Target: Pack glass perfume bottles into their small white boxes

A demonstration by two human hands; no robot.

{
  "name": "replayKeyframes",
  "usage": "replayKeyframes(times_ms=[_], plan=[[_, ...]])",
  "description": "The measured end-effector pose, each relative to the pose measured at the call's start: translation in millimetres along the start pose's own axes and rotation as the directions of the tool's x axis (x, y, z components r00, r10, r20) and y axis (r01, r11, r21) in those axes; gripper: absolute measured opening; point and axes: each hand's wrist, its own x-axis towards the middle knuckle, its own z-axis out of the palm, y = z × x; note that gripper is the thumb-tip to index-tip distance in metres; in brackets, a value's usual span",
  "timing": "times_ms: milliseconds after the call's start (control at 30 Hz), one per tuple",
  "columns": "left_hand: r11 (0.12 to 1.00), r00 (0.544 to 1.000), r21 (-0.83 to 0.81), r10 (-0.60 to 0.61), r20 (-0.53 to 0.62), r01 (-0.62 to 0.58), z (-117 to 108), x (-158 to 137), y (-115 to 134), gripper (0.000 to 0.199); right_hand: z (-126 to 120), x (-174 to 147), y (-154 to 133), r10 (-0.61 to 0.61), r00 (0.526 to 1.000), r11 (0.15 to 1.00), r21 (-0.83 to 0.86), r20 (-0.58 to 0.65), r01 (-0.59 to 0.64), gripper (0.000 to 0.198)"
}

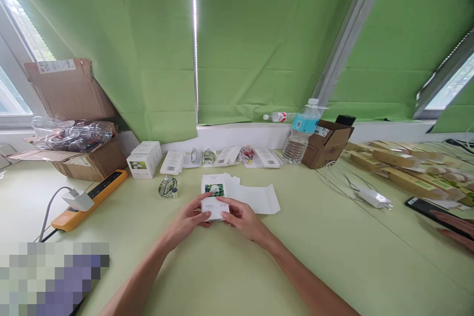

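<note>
White box (214,190) with a flower picture, held at the middle of the desk (218,276). The left hand (190,215) and right hand (241,216) grip it from either side — fingers closed in, thumbs on its front. Unfolded white card (257,198) lies beside it. Far left, an open cardboard carton (87,165) — heaped with clear plastic packages (79,136).

There is one held white carton (217,206), plus three white barcoded cartons (172,161) beyond it. Also in view are two brown cardboard boxes (91,162), two plastic bottles (304,126), two white chargers (374,198), one orange power strip (92,197) and one black smartphone (425,208). The slim yellow cartons (414,182) overlap too much to count, as do the grouped white boxes (140,167).
</note>
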Motion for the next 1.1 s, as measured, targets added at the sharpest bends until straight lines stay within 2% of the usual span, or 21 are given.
replayKeyframes(times_ms=[1100], plan=[[1.000,1.000,-0.005,0.013,0.010,-0.013,-0.8,0.5,-2.2,0.062,0.2,-0.2,-0.7,-0.017,1.000,1.000,0.004,0.017,0.017,0.045]])
